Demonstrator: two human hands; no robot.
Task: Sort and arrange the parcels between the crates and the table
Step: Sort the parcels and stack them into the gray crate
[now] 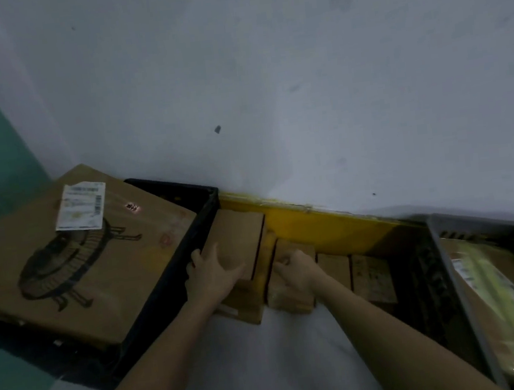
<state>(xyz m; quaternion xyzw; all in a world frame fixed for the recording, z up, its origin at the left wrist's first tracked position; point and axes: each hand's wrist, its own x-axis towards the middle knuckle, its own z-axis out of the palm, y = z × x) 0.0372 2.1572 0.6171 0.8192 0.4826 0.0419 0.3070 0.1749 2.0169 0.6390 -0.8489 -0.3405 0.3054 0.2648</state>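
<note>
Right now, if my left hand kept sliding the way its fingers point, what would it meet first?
Likely the black crate: the left hand lies on a small parcel, fingertips already at the crate's side wall. Depth is unclear.

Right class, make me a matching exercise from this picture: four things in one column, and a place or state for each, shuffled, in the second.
1. large box with fan drawing
2. left hand
3. right hand
4. grey crate

A. far right, holding a parcel with yellow tape
B. spread over a small brown box
C. atop the black crate, label on it
D. fingers curled on a small parcel

Pairs: 1-C, 2-B, 3-D, 4-A
</note>
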